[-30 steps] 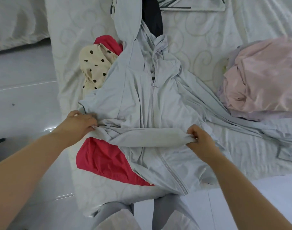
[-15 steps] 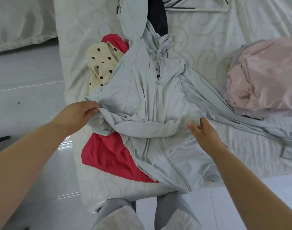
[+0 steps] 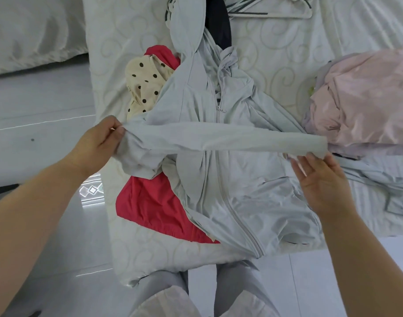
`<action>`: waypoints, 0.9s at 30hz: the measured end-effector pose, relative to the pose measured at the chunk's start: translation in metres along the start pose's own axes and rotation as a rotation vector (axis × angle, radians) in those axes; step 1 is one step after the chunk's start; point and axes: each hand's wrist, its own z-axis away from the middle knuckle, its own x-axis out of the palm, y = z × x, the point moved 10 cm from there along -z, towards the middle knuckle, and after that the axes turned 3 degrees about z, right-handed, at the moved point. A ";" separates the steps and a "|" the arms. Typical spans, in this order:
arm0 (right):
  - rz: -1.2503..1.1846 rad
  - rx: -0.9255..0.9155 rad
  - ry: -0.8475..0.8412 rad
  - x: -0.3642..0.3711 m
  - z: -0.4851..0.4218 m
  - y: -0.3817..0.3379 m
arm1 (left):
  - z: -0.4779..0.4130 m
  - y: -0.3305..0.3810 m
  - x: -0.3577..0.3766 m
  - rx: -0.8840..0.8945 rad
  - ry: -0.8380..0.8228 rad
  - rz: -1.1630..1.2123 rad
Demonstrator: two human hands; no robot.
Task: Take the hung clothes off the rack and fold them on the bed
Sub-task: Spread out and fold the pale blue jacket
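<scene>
Left hand [image 3: 97, 143] on taut pale-grey sleeve [image 3: 230, 140]

The sleeve [image 3: 230, 139], bunched short across the jacket [image 3: 218, 202] a second ago, now lies stretched straight, its cuff reaching the pink pile [image 3: 367, 99]. The left hand [image 3: 97, 145] has shifted outward, pinching the shoulder end. The right hand [image 3: 321, 179] has let go and moved right, fingers straight at the cuff.

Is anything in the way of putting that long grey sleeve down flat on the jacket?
Nothing visible lies on the jacket front under the sleeve. The left hand pinches one end; the right hand touches the cuff end with straight fingers. Only the pink pile sits close beside that cuff.
</scene>
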 end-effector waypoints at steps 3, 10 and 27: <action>0.507 0.031 0.105 -0.037 -0.001 0.003 | 0.003 0.006 0.000 -0.008 -0.061 -0.093; 1.259 -0.163 -0.180 0.030 -0.023 0.047 | 0.014 0.028 0.027 0.054 -0.246 -0.267; 1.465 -0.050 -0.640 0.044 -0.053 0.037 | -0.009 0.010 0.008 -0.035 -0.278 -0.504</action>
